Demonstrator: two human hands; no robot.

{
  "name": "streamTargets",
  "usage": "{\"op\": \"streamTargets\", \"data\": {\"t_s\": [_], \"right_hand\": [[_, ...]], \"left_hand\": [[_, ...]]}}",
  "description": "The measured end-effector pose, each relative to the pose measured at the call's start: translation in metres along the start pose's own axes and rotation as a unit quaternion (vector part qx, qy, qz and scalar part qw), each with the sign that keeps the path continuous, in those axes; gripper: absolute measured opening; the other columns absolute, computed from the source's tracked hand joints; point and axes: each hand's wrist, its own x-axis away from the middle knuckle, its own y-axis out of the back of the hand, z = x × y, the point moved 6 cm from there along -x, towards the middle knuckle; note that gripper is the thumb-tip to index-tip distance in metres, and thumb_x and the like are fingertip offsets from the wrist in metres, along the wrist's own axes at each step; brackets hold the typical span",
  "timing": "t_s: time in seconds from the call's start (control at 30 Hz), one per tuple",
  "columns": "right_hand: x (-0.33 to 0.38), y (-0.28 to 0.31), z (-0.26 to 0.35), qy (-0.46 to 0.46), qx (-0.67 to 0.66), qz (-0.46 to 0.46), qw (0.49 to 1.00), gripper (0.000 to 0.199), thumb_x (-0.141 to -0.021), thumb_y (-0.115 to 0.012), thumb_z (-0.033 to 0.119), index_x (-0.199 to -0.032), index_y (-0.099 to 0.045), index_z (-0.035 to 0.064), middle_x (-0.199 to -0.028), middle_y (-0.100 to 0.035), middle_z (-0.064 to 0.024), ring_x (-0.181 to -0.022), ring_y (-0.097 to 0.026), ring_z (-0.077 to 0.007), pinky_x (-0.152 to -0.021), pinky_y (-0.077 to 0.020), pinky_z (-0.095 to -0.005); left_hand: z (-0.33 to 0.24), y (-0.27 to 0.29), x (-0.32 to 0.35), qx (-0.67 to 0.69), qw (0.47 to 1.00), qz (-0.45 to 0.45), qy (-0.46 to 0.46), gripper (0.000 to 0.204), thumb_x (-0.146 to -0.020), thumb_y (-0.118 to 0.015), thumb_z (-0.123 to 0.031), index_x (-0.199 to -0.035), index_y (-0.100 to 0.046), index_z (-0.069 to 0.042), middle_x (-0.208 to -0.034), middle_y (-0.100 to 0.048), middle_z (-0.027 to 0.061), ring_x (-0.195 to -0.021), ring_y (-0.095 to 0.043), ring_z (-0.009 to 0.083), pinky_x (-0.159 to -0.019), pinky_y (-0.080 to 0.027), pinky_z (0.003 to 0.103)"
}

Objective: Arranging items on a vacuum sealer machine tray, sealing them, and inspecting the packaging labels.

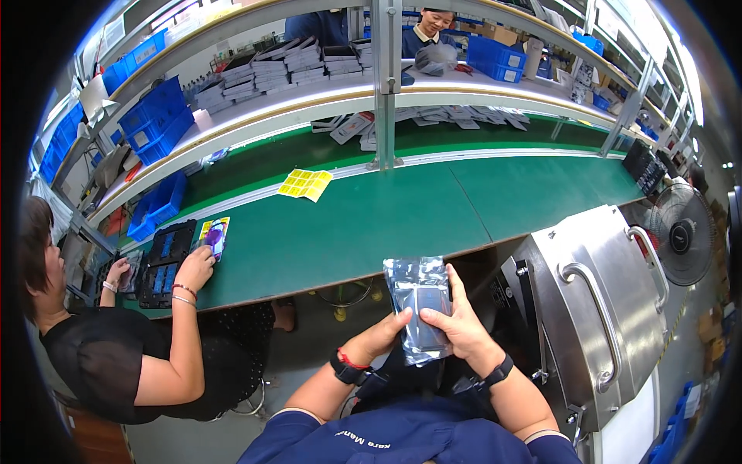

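Observation:
Between my two hands is a shiny, translucent silver-grey bag (415, 271) with a dark flat rectangular object (433, 303) showing inside it. My left hand (383, 332) grips the bag's left side, its thumb lying on the front. From the right, my right hand (466, 321) holds the other edge, thumb pressed across the dark object and forefinger stretched up along the side. The fingers behind the bag are hidden. It is held in front of my body, just off the near edge of the green bench (363, 224).
A co-worker (131, 348) sits at the left by black trays (166, 267). Yellow label sheets (305, 184) lie on the bench. A steel machine with curved handles (595, 309) stands close at my right, a fan (682, 234) behind it. Blue bins (154, 120) and stacked boxes (309, 62) fill the shelf.

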Motion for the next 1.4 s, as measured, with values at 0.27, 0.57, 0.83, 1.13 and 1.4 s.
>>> {"op": "streamTargets", "data": {"t_s": [0.27,0.57,0.83,1.13,1.4], "right_hand": [[0.016,-0.022,0.004,-0.156,0.151,0.339,0.915,0.119,-0.062,-0.081,0.008,-0.143,0.007,0.0092,-0.133,-0.036,-0.0155,-0.114,-0.045,-0.0200,-0.097,-0.0353,-0.0303],[0.008,-0.044,-0.002,-0.131,0.430,0.390,0.803,0.073,-0.058,-0.084,0.024,-0.107,-0.035,-0.0012,-0.102,-0.051,-0.0208,-0.101,-0.052,-0.0304,-0.087,-0.0420,-0.0359],[-0.022,-0.038,0.000,-0.123,0.459,0.390,0.789,0.076,-0.056,-0.086,0.026,-0.109,-0.038,0.0004,-0.096,-0.053,-0.0145,-0.090,-0.053,-0.0211,-0.077,-0.0436,-0.0326],[-0.093,0.036,0.062,-0.046,0.153,0.079,0.984,0.044,-0.088,-0.059,0.021,-0.124,-0.039,0.0058,-0.118,-0.047,-0.0127,-0.104,-0.054,-0.0204,-0.086,-0.0429,-0.0301],[-0.117,0.062,-0.009,0.106,0.712,-0.035,0.693,0.078,-0.072,-0.063,0.054,-0.129,-0.040,0.0054,-0.138,-0.029,-0.0247,-0.132,-0.018,-0.0404,-0.100,-0.0033,-0.0653]], "left_hand": [[-0.031,0.024,0.019,0.099,0.977,0.111,0.151,0.115,-0.060,-0.023,-0.090,-0.142,-0.018,-0.009,-0.134,-0.037,0.0240,-0.123,-0.040,0.0333,-0.102,-0.032,0.044],[-0.001,-0.005,0.015,-0.155,0.928,0.224,0.256,0.068,-0.068,-0.078,-0.015,-0.124,-0.043,0.002,-0.119,-0.053,0.0082,-0.108,-0.050,0.0156,-0.094,-0.040,0.028],[-0.011,0.008,0.008,-0.222,0.936,0.164,0.218,0.084,-0.060,-0.080,-0.013,-0.129,-0.035,0.006,-0.127,-0.044,0.0140,-0.121,-0.039,0.0210,-0.101,-0.031,0.029],[-0.128,0.078,0.041,-0.081,0.981,-0.168,0.056,0.047,-0.068,-0.071,-0.007,-0.110,-0.055,0.006,-0.100,-0.063,0.0110,-0.090,-0.060,0.0181,-0.086,-0.045,0.029],[-0.287,0.275,0.016,-0.018,0.920,-0.389,-0.049,0.026,-0.078,-0.064,-0.010,-0.098,-0.058,0.004,-0.090,-0.066,0.0148,-0.076,-0.066,0.0242,-0.071,-0.055,0.037]]}}
